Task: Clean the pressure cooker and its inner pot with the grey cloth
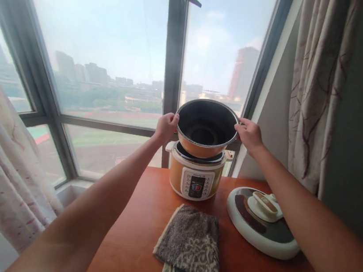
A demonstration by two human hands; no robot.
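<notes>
Between my two hands hangs a round inner pot (200, 149), dark inside with an orange-gold outer wall, tilted so its open mouth faces me. My left hand (167, 128) is closed on its left rim, and my right hand (249, 134) pinches the rim on the right. Directly below the pot stands a gold and white electric pressure cooker (177, 171), its top uncovered and its control panel turned toward me. The pot's underside hides part of the cooker's opening; whether they touch I cannot tell.
A folded grey patterned towel (192, 244) lies in front of the cooker on the reddish wooden table (131, 236). The cooker's lid (257, 222) rests at the right, under my right forearm. Windows (112, 55) rise behind the table, with curtains (318, 82) at both sides.
</notes>
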